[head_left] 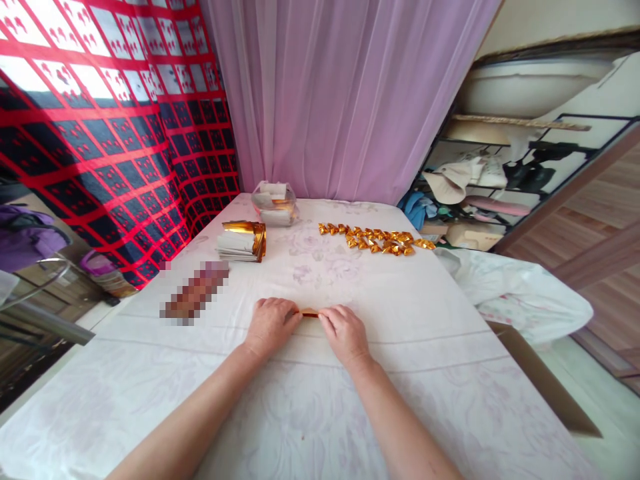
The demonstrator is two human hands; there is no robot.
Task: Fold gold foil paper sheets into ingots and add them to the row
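Between my two hands, low over the middle of the table, is a narrow strip of gold foil paper (310,313). My left hand (273,325) pinches its left end, and my right hand (346,331) pinches the right end. Both hands are closed, and their fingers hide the ends of the paper. Beyond my left hand lies a stack of foil paper sheets (241,243), gold on one side and pale grey on the other. Several folded gold foil pieces (373,239) sit in rows at the far right of the table.
A clear plastic bag (274,203) holding more paper stands at the table's back. A pixelated reddish-brown item (195,293) lies on the left. The table (280,420) has a white floral cloth. A purple curtain (330,100) hangs behind; a shelf rack (500,140) stands right.
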